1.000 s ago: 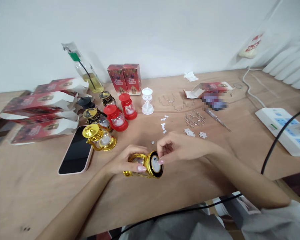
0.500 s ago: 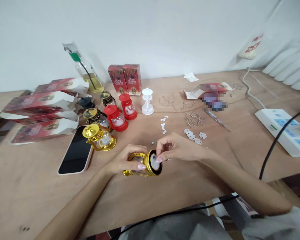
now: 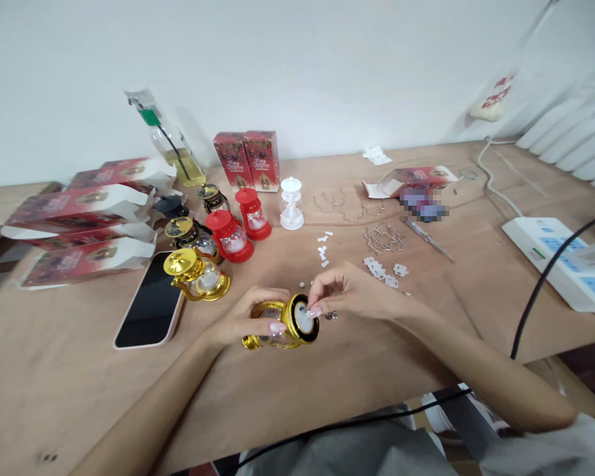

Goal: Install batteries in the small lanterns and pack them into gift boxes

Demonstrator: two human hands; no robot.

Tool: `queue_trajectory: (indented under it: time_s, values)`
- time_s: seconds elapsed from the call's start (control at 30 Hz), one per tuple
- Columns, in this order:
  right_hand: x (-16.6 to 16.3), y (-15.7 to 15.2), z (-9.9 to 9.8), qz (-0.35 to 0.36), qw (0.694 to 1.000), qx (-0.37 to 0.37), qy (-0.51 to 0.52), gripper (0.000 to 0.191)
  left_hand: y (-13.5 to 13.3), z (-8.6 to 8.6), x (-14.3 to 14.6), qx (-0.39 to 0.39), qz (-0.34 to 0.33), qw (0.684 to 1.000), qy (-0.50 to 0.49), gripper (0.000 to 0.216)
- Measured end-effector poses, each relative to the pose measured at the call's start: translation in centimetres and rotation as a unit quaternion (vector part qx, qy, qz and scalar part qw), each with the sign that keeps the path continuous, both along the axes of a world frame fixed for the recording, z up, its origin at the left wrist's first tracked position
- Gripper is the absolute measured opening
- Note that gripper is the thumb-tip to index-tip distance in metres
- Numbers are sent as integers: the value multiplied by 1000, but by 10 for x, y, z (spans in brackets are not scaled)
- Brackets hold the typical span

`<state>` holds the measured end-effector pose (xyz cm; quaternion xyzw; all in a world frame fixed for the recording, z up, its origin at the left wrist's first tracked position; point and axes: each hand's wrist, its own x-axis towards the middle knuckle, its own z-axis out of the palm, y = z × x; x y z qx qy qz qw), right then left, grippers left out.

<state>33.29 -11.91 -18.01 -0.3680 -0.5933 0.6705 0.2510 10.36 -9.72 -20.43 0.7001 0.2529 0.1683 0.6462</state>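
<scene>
My left hand [image 3: 248, 318] is wrapped round a small gold toy lantern [image 3: 283, 325] that lies on its side on the wooden table [image 3: 327, 370], its round base turned toward me. My right hand [image 3: 350, 294] pinches at the white centre of that base with thumb and fingertips; whatever small part it grips is too tiny to name. Another gold lantern [image 3: 197, 273] stands just left of my left hand.
Two red lanterns [image 3: 229, 234], black-gold lanterns [image 3: 191, 231] and a white one [image 3: 291, 203] stand behind. A phone [image 3: 151, 299] lies at left beside red boxes [image 3: 79, 225]. Wire handles [image 3: 384, 237], white clips [image 3: 387, 272], a screwdriver [image 3: 429, 239] and a power strip [image 3: 570, 261] lie right.
My hands and the gold lantern have shifted slightly up and left. My right fingertips have moved from the base's rim onto its white centre.
</scene>
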Motion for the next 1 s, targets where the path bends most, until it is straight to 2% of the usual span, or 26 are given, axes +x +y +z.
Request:
queue_trajectory:
  time_s: [0.2, 0.5, 0.77, 1.0]
  values:
    - [-1, -1, -2, -3, 1000, -10, -2, 39, 1, 0, 1, 10, -8, 1000, 0, 46]
    - [-3, -2, 0, -18, 1000, -24, 1, 40, -2, 1, 1, 25, 24, 999, 17, 47]
    - [-3, -3, -3, -27, 1000, -11, -9, 42, -3, -1, 2, 0, 37, 999, 9, 48]
    - [-3, -6, 2, -44, 998, 10, -43, 38, -5, -1, 4, 14, 48, 999, 10, 45]
